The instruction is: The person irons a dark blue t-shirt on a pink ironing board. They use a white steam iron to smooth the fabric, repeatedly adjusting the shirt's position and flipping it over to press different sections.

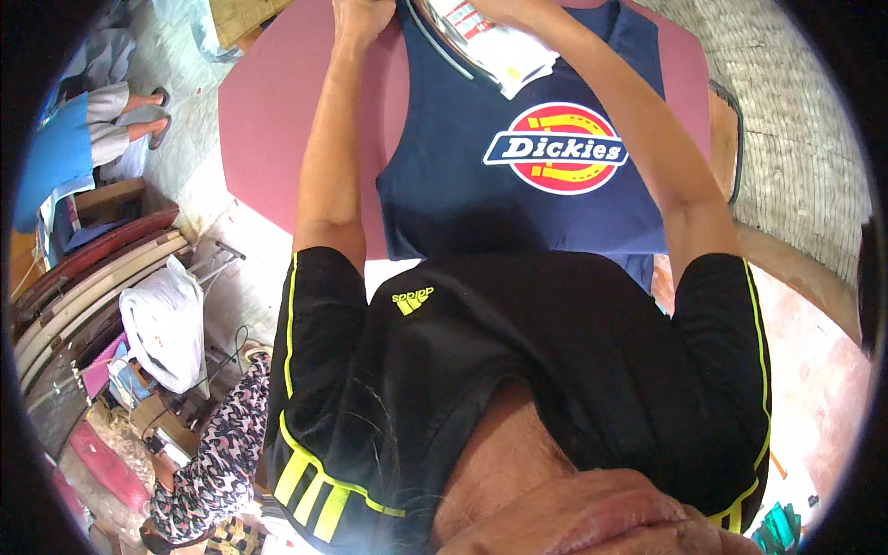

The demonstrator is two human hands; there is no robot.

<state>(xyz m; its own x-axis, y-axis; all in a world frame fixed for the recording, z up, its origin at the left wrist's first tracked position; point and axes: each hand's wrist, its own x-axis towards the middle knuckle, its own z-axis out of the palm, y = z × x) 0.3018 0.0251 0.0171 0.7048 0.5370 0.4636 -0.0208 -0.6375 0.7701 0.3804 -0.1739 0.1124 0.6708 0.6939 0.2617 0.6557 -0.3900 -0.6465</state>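
Observation:
A navy sleeveless top (444,176) lies spread out on a dull pink table top (268,120), with a round red, yellow, white and blue emblem (555,148) on its front. My left hand (366,17) is at the top's far left shoulder, cut off by the upper edge, so its grip is hidden. Across the neckline reaches my right hand (499,7), also cut off, with its fingers out of sight. Just below it is a white sheet or packet (518,63) with red print. A grey curved strip (467,57) runs along the left of the neck opening.
At left a person in blue (57,153) stands beside stacked long curved boards (97,287). A white bag (165,324) sits nearer. Another person in patterned clothes (217,453) is low at lower left. A ribbed pale surface (795,120) lies to the right.

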